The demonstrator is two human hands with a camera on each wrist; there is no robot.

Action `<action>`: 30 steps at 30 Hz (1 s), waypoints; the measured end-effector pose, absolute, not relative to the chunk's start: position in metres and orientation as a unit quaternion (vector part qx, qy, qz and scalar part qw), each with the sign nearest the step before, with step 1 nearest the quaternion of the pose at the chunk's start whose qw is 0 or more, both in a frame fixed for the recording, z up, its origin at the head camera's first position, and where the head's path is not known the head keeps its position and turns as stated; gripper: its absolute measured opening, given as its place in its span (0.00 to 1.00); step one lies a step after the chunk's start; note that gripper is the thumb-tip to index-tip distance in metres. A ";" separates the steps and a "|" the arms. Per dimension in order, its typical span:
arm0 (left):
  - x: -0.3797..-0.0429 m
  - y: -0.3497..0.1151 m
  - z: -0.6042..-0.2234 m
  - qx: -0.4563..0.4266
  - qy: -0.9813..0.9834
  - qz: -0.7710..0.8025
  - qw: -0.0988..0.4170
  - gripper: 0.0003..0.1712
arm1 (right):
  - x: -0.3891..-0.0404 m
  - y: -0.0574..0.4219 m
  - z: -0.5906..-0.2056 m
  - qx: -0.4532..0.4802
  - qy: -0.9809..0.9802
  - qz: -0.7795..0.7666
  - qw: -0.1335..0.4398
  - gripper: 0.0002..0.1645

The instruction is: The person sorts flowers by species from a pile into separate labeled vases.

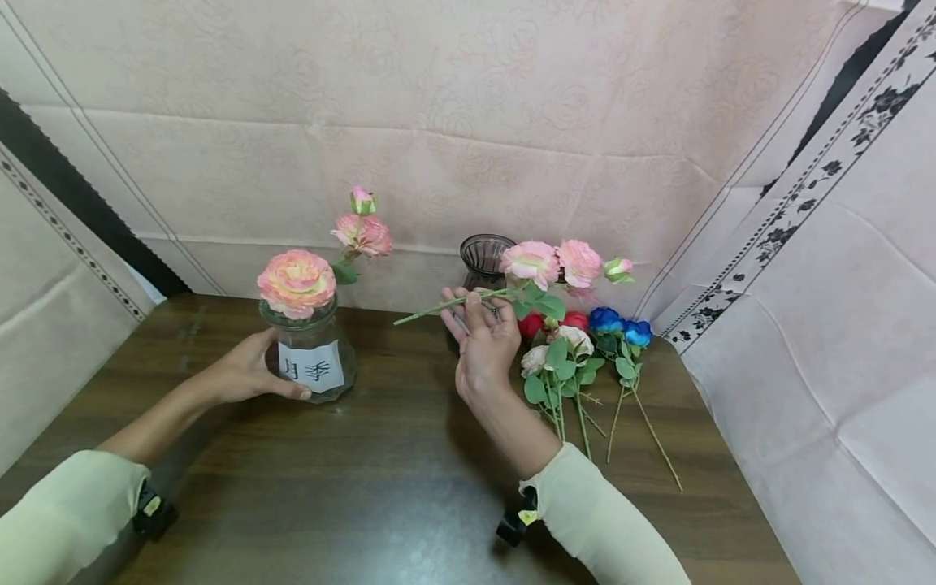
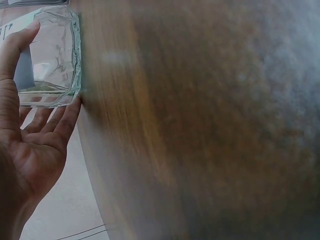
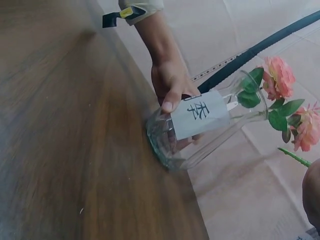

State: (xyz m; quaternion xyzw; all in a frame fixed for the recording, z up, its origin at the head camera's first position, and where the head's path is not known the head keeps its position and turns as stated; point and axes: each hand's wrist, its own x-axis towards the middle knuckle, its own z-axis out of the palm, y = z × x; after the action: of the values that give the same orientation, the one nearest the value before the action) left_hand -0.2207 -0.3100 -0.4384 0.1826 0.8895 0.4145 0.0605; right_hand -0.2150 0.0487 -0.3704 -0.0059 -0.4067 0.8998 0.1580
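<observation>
on the brown table [image 1: 409, 479] the glass jar [image 1: 313, 363] stands upright, its side gripped by the left hand [image 1: 252, 372]; right of the jar, the right hand [image 1: 486, 345] pinches a pink flower spray [image 1: 532, 264], long axis running sideways, blooms away from the jar, bare stem end [image 1: 413, 316] towards it, apart

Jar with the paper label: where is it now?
In the head view, the jar is left of centre, near the far edge of the table, held in the left grip, with a large pink flower at its mouth.
</observation>
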 end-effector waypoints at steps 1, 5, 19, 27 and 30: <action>-0.221 -0.310 -0.438 0.182 0.889 0.415 0.060 0.56 | -0.214 0.046 -0.369 -0.003 -0.406 0.900 0.157 0.06; -0.221 -0.310 -0.438 0.182 0.890 0.414 0.061 0.56 | -0.213 0.036 -0.363 0.011 -0.400 0.904 0.152 0.06; -0.221 -0.309 -0.438 0.179 0.894 0.406 0.057 0.58 | -0.205 -0.007 -0.351 0.054 -0.378 0.917 0.113 0.10; -0.221 -0.309 -0.437 0.178 0.895 0.405 0.060 0.55 | -0.203 -0.032 -0.355 0.061 -0.369 0.921 0.112 0.06; -0.221 -0.310 -0.437 0.176 0.896 0.403 0.060 0.56 | -0.203 -0.041 -0.356 0.072 -0.376 0.917 0.111 0.03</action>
State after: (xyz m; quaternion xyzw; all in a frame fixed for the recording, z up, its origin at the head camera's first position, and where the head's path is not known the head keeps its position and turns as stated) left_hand -0.2206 -0.3101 -0.4368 0.1763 0.8961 0.4029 0.0601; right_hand -0.2026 -0.0406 -0.3563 0.0723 -0.3761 0.9170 0.1113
